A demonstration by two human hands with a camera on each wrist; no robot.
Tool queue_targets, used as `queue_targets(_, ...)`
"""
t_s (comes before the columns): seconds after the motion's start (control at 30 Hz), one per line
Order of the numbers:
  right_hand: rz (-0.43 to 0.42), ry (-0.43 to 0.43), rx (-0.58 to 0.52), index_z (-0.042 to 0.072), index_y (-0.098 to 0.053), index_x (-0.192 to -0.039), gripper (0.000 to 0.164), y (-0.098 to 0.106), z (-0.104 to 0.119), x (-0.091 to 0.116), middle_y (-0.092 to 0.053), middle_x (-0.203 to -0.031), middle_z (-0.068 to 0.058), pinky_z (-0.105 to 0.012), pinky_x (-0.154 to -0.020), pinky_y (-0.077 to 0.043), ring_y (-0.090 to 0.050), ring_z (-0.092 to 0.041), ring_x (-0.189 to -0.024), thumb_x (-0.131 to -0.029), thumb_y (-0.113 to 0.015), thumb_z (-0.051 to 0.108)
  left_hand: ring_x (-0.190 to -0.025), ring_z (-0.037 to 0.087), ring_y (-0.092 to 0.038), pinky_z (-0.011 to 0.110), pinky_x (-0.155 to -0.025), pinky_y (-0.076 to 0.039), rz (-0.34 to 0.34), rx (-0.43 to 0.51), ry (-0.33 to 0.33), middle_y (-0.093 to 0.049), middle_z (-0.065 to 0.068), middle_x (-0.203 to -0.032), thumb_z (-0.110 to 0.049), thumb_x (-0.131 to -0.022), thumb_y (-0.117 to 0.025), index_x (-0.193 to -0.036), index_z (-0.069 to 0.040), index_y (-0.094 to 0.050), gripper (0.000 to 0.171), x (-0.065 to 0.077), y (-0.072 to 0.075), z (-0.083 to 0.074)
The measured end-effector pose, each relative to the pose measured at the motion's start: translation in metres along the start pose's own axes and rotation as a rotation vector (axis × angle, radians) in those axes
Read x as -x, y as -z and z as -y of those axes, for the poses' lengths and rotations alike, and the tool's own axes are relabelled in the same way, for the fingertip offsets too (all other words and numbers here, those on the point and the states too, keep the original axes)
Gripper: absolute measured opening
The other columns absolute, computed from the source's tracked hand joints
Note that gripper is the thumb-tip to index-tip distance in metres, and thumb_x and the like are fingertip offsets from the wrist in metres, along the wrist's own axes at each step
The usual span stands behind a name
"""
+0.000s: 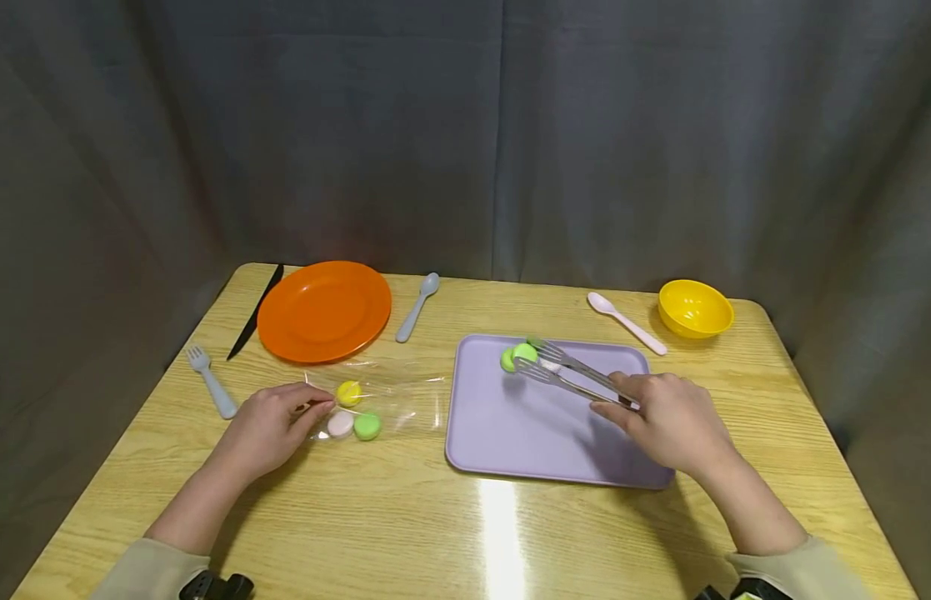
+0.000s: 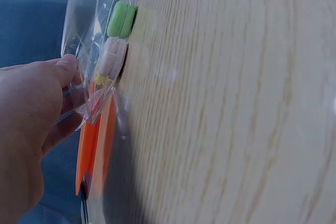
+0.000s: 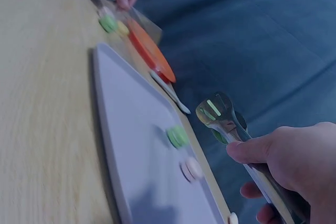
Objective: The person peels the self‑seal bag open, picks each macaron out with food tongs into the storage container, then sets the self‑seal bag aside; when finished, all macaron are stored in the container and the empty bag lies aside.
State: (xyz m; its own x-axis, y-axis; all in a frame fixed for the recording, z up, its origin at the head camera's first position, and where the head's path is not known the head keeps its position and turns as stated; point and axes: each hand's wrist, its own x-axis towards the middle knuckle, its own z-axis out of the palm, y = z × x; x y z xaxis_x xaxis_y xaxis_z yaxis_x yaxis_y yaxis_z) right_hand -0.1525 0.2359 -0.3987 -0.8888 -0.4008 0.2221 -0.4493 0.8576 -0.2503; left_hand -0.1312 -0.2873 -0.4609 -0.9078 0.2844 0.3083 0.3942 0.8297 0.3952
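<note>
My left hand pinches the edge of a clear plastic bag on the table. Inside the bag are a yellow macaron, a pale pink macaron and a green macaron. My right hand grips metal tongs over the lilac tray. Between the slotted tong tips is a green macaron, held above the tray and partly covered by the tips in the right wrist view. Another green macaron and a pale pink macaron sit on the tray.
An orange plate lies behind the bag, with a black knife and a grey fork to its left. A grey spoon is right of the plate. At the back right are a pink spoon and a yellow bowl.
</note>
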Motion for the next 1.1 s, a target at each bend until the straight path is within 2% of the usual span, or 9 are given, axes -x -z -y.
queue_targets(0.13, -0.019, -0.040, 0.007, 0.023, -0.065, -0.083, 0.028, 0.007, -0.018, 0.009, -0.039, -0.058, 0.011, -0.034, -0.046, -0.031, -0.042, -0.014, -0.054, -0.094, -0.081, 0.043, -0.090, 0.020, -0.074, 0.045, -0.076, -0.062, 0.002, 0.005, -0.005, -0.078, -0.003, -0.103, -0.018, -0.099, -0.079, -0.110, -0.015, -0.081, 0.012, 0.000, 0.000, 0.000)
queue_targets(0.2, -0.016, -0.065, 0.009, 0.020, -0.074, -0.094, 0.024, 0.010, -0.026, 0.013, -0.040, -0.058, 0.011, -0.035, -0.047, -0.031, -0.043, -0.015, -0.055, -0.094, -0.081, 0.043, -0.090, 0.019, -0.074, 0.045, -0.076, -0.062, 0.004, 0.011, -0.005, -0.078, -0.004, -0.102, -0.018, -0.099, -0.079, -0.110, -0.015, -0.081, 0.012, -0.001, -0.001, 0.000)
queue_targets(0.3, 0.003, -0.105, 0.019, 0.019, -0.078, -0.107, 0.030, 0.011, -0.037, 0.020, -0.041, -0.058, 0.010, -0.035, -0.048, -0.032, -0.046, -0.018, -0.058, -0.095, -0.080, 0.045, -0.091, 0.019, -0.074, 0.045, -0.077, -0.062, 0.008, 0.017, -0.004, -0.078, -0.004, -0.103, -0.018, -0.100, -0.078, -0.111, -0.015, -0.081, 0.012, -0.001, -0.001, 0.001)
queue_targets(0.53, 0.055, -0.165, 0.012, 0.021, -0.072, -0.093, 0.026, 0.005, -0.059, 0.028, -0.042, -0.059, 0.006, -0.037, -0.049, -0.031, -0.047, -0.021, -0.061, -0.097, -0.077, 0.047, -0.092, 0.019, -0.075, 0.045, -0.077, -0.063, 0.009, 0.031, -0.010, -0.078, -0.004, -0.104, -0.018, -0.101, -0.076, -0.112, -0.015, -0.081, 0.013, 0.000, -0.001, 0.002)
queue_targets(0.67, 0.086, -0.188, 0.014, 0.020, -0.072, -0.094, 0.026, -0.001, -0.067, 0.028, -0.044, -0.061, 0.005, -0.036, -0.049, -0.032, -0.047, -0.022, -0.061, -0.097, -0.077, 0.046, -0.093, 0.020, -0.075, 0.045, -0.077, -0.063, 0.012, 0.038, -0.011, -0.078, -0.003, -0.105, -0.018, -0.101, -0.076, -0.113, -0.015, -0.081, 0.013, 0.001, 0.000, 0.002)
queue_targets(0.77, 0.105, -0.201, 0.015, 0.015, -0.077, -0.104, 0.030, -0.005, -0.072, 0.028, -0.052, -0.065, 0.003, -0.038, -0.049, -0.035, -0.052, -0.024, -0.063, -0.096, -0.079, 0.044, -0.094, 0.021, -0.075, 0.046, -0.078, -0.063, 0.016, 0.042, -0.008, -0.078, -0.003, -0.107, -0.018, -0.102, -0.075, -0.114, -0.014, -0.081, 0.013, 0.001, 0.000, 0.002)
queue_targets(0.9, 0.119, -0.221, 0.003, 0.010, -0.078, -0.116, 0.044, -0.005, -0.073, 0.027, -0.057, -0.070, 0.000, -0.038, -0.050, -0.037, -0.055, -0.027, -0.067, -0.095, -0.078, 0.049, -0.095, 0.021, -0.075, 0.046, -0.079, -0.063, 0.019, 0.044, -0.009, -0.078, -0.002, -0.107, -0.017, -0.102, -0.075, -0.114, -0.013, -0.080, 0.014, 0.001, 0.000, 0.003)
queue_targets(1.0, 0.107, -0.233, -0.011, 0.015, -0.076, -0.110, 0.042, -0.002, -0.069, 0.026, -0.052, -0.066, 0.003, -0.037, -0.051, -0.034, -0.052, -0.026, -0.067, -0.096, -0.075, 0.055, -0.095, 0.022, -0.075, 0.047, -0.080, -0.063, 0.019, 0.043, -0.012, -0.078, -0.001, -0.107, -0.017, -0.101, -0.076, -0.114, -0.012, -0.080, 0.014, 0.001, 0.001, 0.002)
queue_targets(1.1, 0.069, -0.205, -0.035, 0.020, -0.075, -0.101, 0.035, 0.001, -0.058, 0.023, -0.047, -0.061, 0.006, -0.036, -0.050, -0.032, -0.051, -0.023, -0.064, -0.097, -0.074, 0.055, -0.095, 0.022, -0.075, 0.047, -0.080, -0.063, 0.018, 0.043, -0.012, -0.078, -0.001, -0.107, -0.017, -0.101, -0.076, -0.114, -0.012, -0.080, 0.014, 0.001, 0.002, 0.001)
